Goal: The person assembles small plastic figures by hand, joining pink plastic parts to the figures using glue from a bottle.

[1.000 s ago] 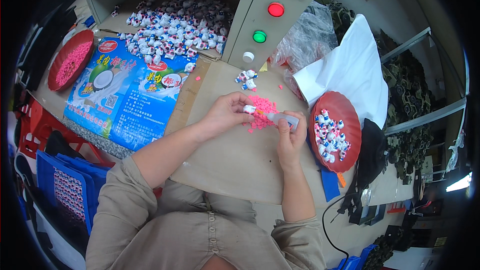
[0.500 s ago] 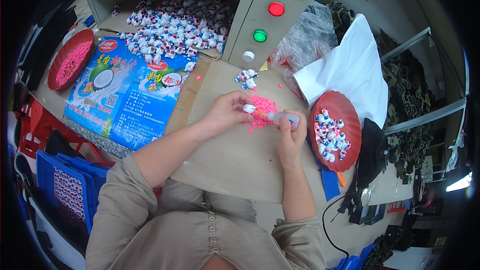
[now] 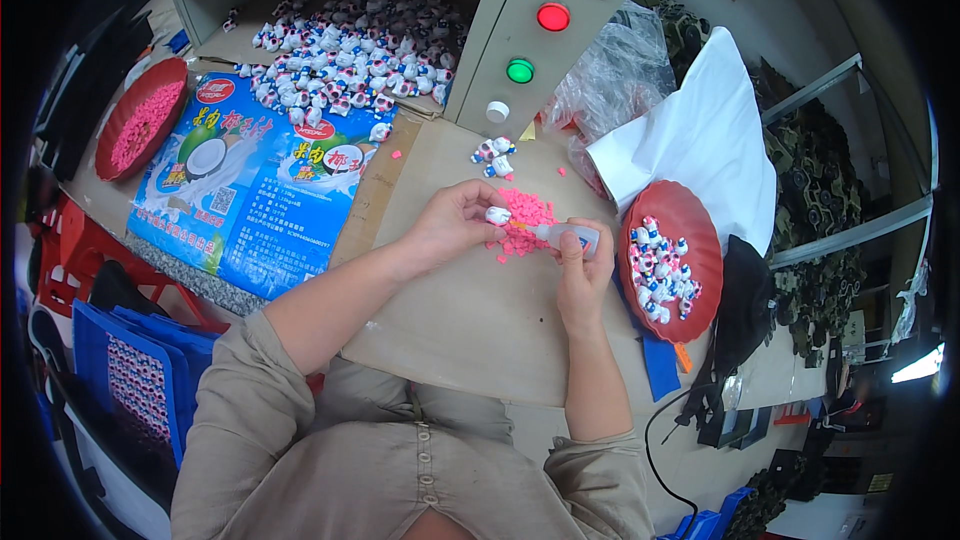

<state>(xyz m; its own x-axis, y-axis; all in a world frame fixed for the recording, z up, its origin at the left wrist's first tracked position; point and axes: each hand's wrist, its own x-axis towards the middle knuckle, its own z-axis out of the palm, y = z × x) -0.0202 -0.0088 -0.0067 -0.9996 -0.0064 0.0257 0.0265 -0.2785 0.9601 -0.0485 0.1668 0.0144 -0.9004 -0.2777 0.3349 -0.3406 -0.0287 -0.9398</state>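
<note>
A small white figurine [image 3: 497, 215] is pinched between the thumb and fingers of my left hand [image 3: 462, 220]. My right hand [image 3: 584, 265] grips a small translucent glue bottle [image 3: 572, 237] on its side, its narrow tip pointing left at the figurine. Whether the tip touches the figurine is too small to tell. Beneath and behind both hands lies a loose pile of small pink pieces [image 3: 530, 208] on the cardboard-covered table [image 3: 460, 325]. A few white and blue figurines [image 3: 493, 152] stand just beyond that pile.
A red scalloped plate [image 3: 708, 265] with figurines stands at the right; another red dish [image 3: 172, 100] holds pink pieces at far left. Many figurines [image 3: 350, 55] fill the opening of a grey machine [image 3: 510, 25] and spill onto a blue printed cardboard sheet [image 3: 250, 190]. White sheet material [image 3: 690, 130] lies behind the plate.
Hardly anything differs. Both hands keep their places, with the figurine and the glue bottle held as before.
</note>
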